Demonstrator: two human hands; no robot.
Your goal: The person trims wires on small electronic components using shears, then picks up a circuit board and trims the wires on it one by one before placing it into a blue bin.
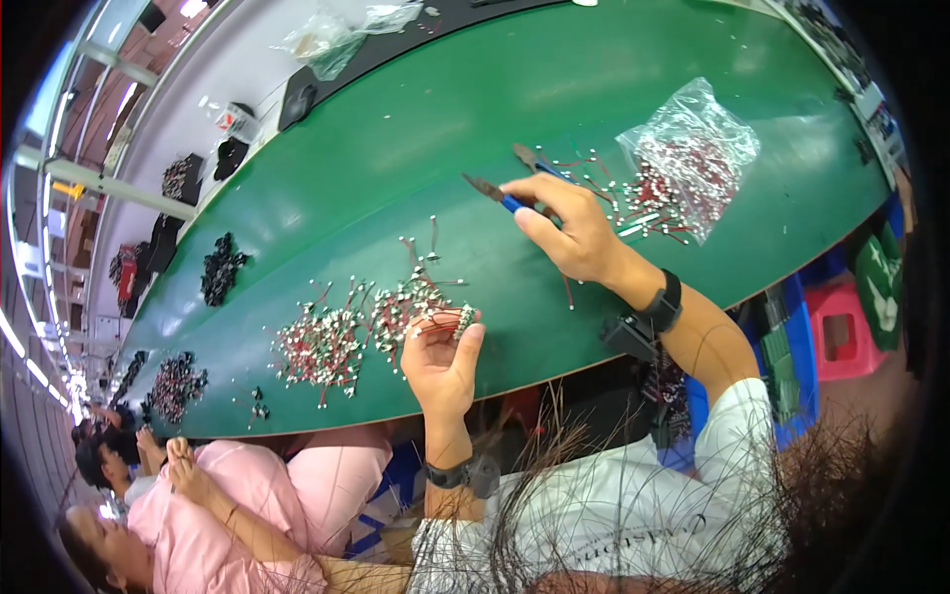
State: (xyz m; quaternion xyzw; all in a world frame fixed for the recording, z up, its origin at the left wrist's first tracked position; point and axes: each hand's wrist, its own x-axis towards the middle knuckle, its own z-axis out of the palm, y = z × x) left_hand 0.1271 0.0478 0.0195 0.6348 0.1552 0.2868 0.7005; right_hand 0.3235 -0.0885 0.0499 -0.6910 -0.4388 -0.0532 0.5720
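Note:
My left hand (442, 368) is closed round a small bundle of red wires with whitish connectors (463, 319) at their ends. It is above the near edge of the green table, beside a loose pile of similar wires (409, 305). My right hand (576, 226) grips blue-handled pliers (490, 189), their dark pointed jaws facing left, away from the bundle. Just beyond that hand, a second blue-handled tool (535, 161) lies on the table, partly hidden by the fingers.
A clear plastic bag (696, 158) of red wires lies at the right, with loose pieces around it. Another wire pile (322, 345) and black parts (222, 268) are on the left of the green table (416, 148). A co-worker in pink (237, 485) sits at the left.

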